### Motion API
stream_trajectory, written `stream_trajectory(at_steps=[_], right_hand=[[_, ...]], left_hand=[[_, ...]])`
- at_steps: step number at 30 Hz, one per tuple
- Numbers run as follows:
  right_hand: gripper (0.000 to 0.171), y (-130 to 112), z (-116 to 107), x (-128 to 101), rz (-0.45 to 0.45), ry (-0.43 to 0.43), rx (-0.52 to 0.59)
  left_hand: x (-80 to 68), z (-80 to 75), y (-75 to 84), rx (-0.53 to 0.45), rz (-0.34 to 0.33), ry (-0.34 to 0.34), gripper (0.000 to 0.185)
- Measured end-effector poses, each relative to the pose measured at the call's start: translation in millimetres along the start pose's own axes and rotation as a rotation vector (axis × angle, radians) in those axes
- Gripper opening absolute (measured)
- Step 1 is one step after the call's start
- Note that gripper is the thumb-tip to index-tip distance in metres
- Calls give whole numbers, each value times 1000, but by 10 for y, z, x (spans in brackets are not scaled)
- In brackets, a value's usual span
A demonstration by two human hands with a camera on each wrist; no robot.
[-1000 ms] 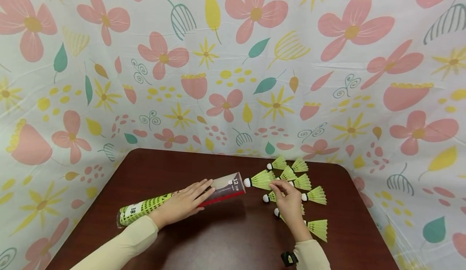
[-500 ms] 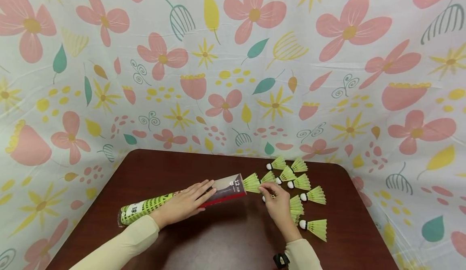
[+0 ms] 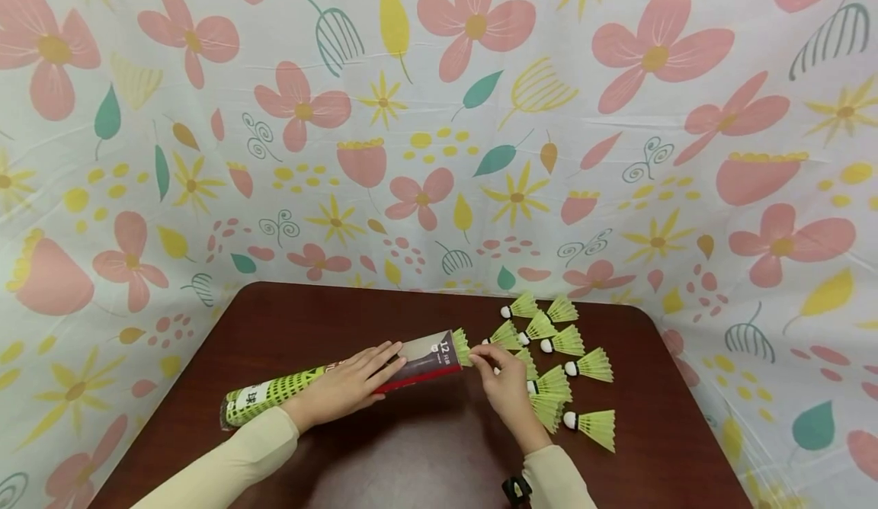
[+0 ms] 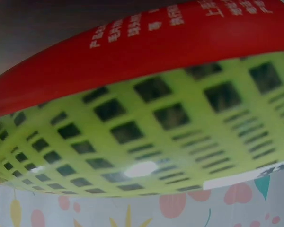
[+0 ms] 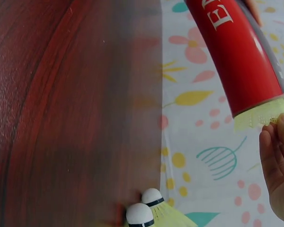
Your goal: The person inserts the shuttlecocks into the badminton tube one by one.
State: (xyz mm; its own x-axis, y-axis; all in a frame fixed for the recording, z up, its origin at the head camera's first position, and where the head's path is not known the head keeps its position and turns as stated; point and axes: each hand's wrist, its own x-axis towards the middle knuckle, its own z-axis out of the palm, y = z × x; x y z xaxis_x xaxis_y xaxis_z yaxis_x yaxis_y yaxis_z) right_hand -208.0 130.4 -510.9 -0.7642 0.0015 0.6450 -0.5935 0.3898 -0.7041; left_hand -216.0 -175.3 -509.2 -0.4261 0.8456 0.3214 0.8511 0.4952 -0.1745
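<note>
A printed shuttlecock tube (image 3: 427, 358), yellow-green, grey and red, lies slantwise over the table in the head view, its mouth toward the right. Across its middle my left hand (image 3: 348, 383) holds it, fingers over the top and thumb on the near side. In the left wrist view the red and checked tube wall (image 4: 156, 113) fills most of the picture. My right hand (image 3: 506, 391) pinches the feather edge of a yellow shuttlecock (image 3: 460, 347) at the mouth. Only its skirt (image 5: 255, 115) sticks out in the right wrist view; its cork is hidden inside the tube.
Several yellow shuttlecocks with white corks lie to the right, among them one at the front (image 3: 591, 425) and one at the back (image 3: 520, 306). The dark wooden table (image 3: 425, 448) meets a flower-printed cloth (image 3: 425, 151) behind it. A black band (image 3: 516, 489) sits at the right wrist.
My right hand has moved left, sliding the shuttlecock from just outside the mouth into the tube until only its feather edge shows. The left hand and tube have hardly moved.
</note>
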Motion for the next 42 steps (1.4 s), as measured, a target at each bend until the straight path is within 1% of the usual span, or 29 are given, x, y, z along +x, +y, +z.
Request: stream_trajectory(at_steps=[2, 5, 8, 11, 16, 23, 30, 34, 38, 42], right_hand=[[15, -50, 24, 9, -15, -7, -7], [14, -196, 34, 34, -36, -26, 6], [11, -342, 28, 63, -29, -52, 25], [8, -383, 37, 76, -11, -67, 39], [7, -359, 46, 52, -23, -86, 50], [9, -346, 34, 49, -10, -120, 54], [12, -326, 32, 59, 16, -180, 58], [13, -319, 38, 47, 39, -207, 71], [14, -310, 42, 32, 21, -219, 93], [13, -271, 55, 20, 3, -227, 112]], left_hand=[[-9, 10, -6, -3, 0, 6, 88], [-18, 16, -11, -8, -3, 4, 87], [-22, 7, -9, -12, -1, 2, 84], [-24, -3, -7, -15, -3, -3, 83], [-34, 2, 2, -11, -4, 0, 82], [-47, 15, 3, -3, -5, 7, 92], [-56, 9, 4, 22, -6, -13, 87], [-65, 12, 11, 25, -1, -11, 85], [-82, 16, 13, 14, 2, -9, 81], [-95, 16, 5, 4, 3, -7, 82]])
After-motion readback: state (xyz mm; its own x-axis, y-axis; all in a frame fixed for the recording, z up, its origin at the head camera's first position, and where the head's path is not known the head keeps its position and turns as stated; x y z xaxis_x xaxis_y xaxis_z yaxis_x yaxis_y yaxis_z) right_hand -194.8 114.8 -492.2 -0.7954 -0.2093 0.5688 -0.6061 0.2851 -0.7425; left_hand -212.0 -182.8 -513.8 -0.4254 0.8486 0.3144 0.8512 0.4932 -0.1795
